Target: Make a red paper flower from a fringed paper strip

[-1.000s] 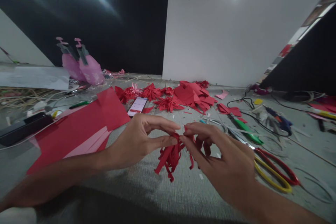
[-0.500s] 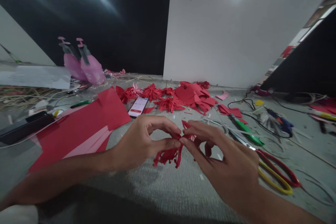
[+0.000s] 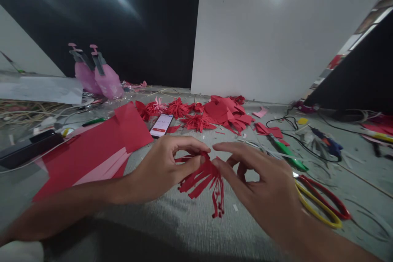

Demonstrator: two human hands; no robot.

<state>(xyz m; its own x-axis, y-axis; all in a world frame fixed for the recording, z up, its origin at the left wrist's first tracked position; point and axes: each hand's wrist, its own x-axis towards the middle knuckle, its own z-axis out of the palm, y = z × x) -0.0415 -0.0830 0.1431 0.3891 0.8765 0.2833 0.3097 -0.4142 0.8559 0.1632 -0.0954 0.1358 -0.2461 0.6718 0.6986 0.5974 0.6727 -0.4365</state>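
My left hand (image 3: 166,168) is closed in a pinch, thumb and fingers pressed on the top of a red fringed paper piece (image 3: 204,178). Narrow cut strips hang down from it and spread out, their ends slightly curled. My right hand (image 3: 260,184) is at the right side of the fringe. Its thumb tip rests against the paper's edge or just beside it, while the index finger is lifted clear with a gap between them. Scissors (image 3: 322,200) with red and yellow handles lie by my right wrist, their blades mostly hidden behind that hand.
Red paper sheets (image 3: 92,147) lie at left, with pink strips (image 3: 107,166). Behind are a phone (image 3: 161,125), red paper fringes (image 3: 198,123) and cut red pieces (image 3: 224,110). A green cutter (image 3: 288,153) and a blue glue gun (image 3: 327,141) lie right; pink spray bottles (image 3: 107,77) stand back left.
The red fringe has swung out and hangs lower, its strips more spread. My right index finger has lifted off the paper, and the right hand's fingertips have parted. My left hand keeps its pinch.
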